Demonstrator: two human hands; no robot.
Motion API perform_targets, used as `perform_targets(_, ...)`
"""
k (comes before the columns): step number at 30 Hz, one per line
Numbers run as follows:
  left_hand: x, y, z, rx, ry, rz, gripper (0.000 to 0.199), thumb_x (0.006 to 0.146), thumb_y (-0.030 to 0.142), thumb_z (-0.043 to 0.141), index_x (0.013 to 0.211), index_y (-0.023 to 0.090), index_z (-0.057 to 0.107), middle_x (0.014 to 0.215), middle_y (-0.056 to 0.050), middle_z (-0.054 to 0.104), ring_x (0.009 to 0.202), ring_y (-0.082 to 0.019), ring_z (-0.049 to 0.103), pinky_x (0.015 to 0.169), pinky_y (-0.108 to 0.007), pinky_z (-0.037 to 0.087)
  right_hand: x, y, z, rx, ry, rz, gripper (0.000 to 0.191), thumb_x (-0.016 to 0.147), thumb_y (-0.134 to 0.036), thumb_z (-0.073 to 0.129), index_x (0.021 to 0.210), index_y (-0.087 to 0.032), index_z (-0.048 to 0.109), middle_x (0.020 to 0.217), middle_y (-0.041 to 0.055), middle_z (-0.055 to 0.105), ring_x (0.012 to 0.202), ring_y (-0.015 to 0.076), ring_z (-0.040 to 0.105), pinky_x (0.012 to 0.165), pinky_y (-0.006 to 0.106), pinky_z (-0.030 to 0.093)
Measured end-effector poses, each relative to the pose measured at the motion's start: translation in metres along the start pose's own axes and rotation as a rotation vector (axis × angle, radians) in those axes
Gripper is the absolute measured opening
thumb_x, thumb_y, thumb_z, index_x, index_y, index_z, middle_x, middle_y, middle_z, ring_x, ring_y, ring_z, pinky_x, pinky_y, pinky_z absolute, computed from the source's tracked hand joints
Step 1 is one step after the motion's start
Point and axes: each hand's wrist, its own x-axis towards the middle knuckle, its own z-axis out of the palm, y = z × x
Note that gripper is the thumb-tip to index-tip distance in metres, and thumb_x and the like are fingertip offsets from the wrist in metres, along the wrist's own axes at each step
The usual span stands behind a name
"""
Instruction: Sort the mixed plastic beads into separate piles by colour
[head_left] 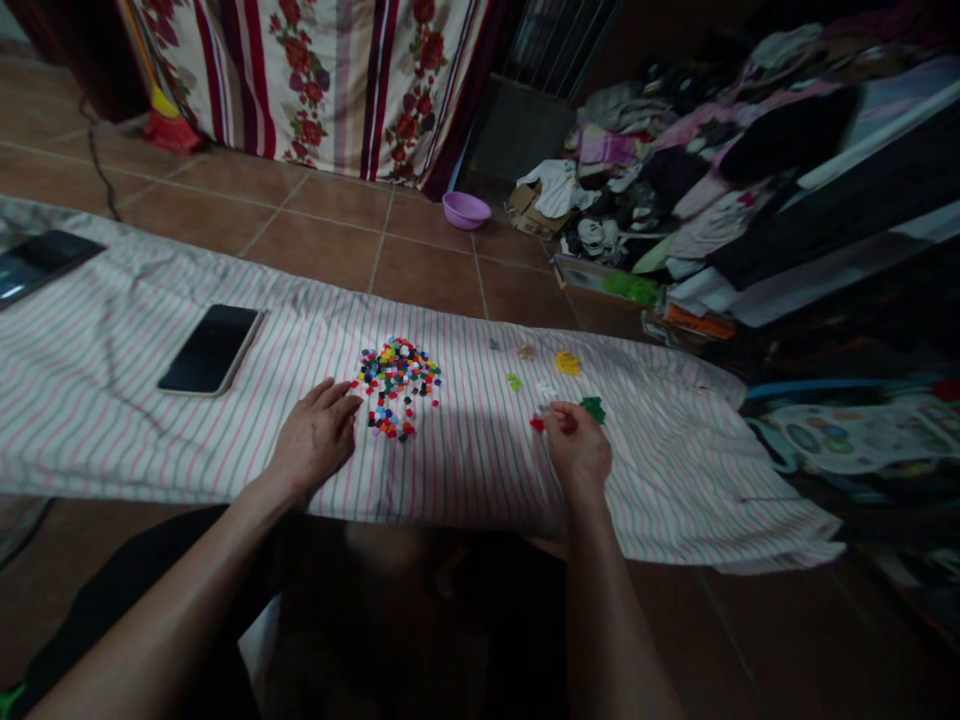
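Left hand (319, 430) palm-down, fingers loosely extended, at left edge of mixed-color pile (397, 372) on striped cloth (465, 470). Right hand (579, 442) beside red pieces (537, 424), fingertips bunched; can't tell if pinching anything.

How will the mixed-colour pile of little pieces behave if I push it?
The mixed-colour pile will probably scatter rather than slide as one, since its pieces lie loose. Each looks tiny, so likely light. The striped cloth beneath is wrinkled, so it might bunch.
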Motion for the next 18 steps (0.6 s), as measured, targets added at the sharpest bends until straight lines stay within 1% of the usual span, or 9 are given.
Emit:
perform_targets(3,0.000,0.001,0.001,-0.005,0.003,-0.014,0.037,0.091,0.018,0.038,0.114,0.012,0.067,0.129,-0.013,0.062,0.128,-0.029,0.049,0.110,-0.044,0.041,-0.008,-0.021,0.011,0.095,-0.041,-0.100,0.030,0.075,-0.034,0.050,0.090,-0.019,0.071,0.078,0.0063,0.070,0.072,0.0198,0.061,0.072,0.032,0.047)
perform_targets(5,-0.001,0.003,0.001,0.002,0.008,-0.031,0.036,0.092,0.018,0.038,0.112,0.012,0.067,0.127,-0.013,0.062,0.127,-0.028,0.050,0.109,-0.043,0.042,-0.015,-0.039,0.019,0.177,-0.095,-0.185,0.029,0.076,-0.033,0.049,0.089,-0.019,0.071,0.079,0.0059,0.070,0.069,0.0187,0.060,0.071,0.032,0.048)
perform_targets(7,-0.001,0.005,0.000,0.029,0.008,-0.026,0.035,0.093,0.019,0.037,0.111,0.012,0.067,0.125,-0.015,0.063,0.123,-0.027,0.053,0.108,-0.043,0.043,-0.022,-0.058,0.026,0.235,-0.176,-0.276,0.027,0.077,-0.030,0.049,0.087,-0.019,0.071,0.080,0.0059,0.070,0.067,0.0174,0.059,0.069,0.030,0.048)
perform_targets(9,0.000,0.008,-0.002,0.070,-0.017,0.008,0.034,0.093,0.018,0.037,0.110,0.012,0.066,0.122,-0.016,0.064,0.119,-0.025,0.056,0.109,-0.043,0.041,-0.029,-0.079,0.032,0.266,-0.271,-0.371,0.025,0.079,-0.025,0.049,0.088,-0.019,0.071,0.082,0.0060,0.069,0.067,0.0165,0.059,0.068,0.029,0.048)
perform_targets(12,0.006,0.013,-0.011,0.112,-0.111,0.033,0.033,0.093,0.016,0.035,0.104,0.012,0.066,0.116,-0.016,0.065,0.114,-0.024,0.058,0.108,-0.043,0.040,-0.038,-0.106,0.041,0.282,-0.368,-0.507,0.024,0.080,-0.019,0.051,0.089,-0.020,0.073,0.082,0.0059,0.068,0.070,0.0167,0.060,0.070,0.028,0.048)
perform_targets(13,0.009,0.014,-0.016,0.118,-0.154,0.023,0.033,0.094,0.016,0.035,0.100,0.014,0.067,0.112,-0.014,0.067,0.112,-0.023,0.058,0.105,-0.042,0.042,-0.040,-0.113,0.045,0.289,-0.385,-0.545,0.024,0.080,-0.018,0.051,0.089,-0.020,0.073,0.083,0.0059,0.067,0.072,0.0170,0.060,0.071,0.028,0.048)
perform_targets(15,0.016,0.016,-0.025,0.137,-0.261,-0.009,0.031,0.094,0.019,0.036,0.096,0.017,0.067,0.107,-0.011,0.068,0.105,-0.023,0.060,0.095,-0.039,0.048,-0.043,-0.125,0.053,0.305,-0.406,-0.608,0.025,0.080,-0.015,0.051,0.090,-0.021,0.073,0.086,0.0061,0.068,0.077,0.0176,0.062,0.074,0.029,0.048)
perform_targets(18,0.024,0.016,-0.036,0.159,-0.336,-0.066,0.029,0.094,0.023,0.039,0.095,0.019,0.068,0.108,-0.009,0.068,0.102,-0.024,0.060,0.083,-0.036,0.050,-0.045,-0.137,0.066,0.307,-0.417,-0.665,0.026,0.082,-0.013,0.050,0.092,-0.021,0.074,0.089,0.0067,0.068,0.083,0.0187,0.062,0.078,0.029,0.048)
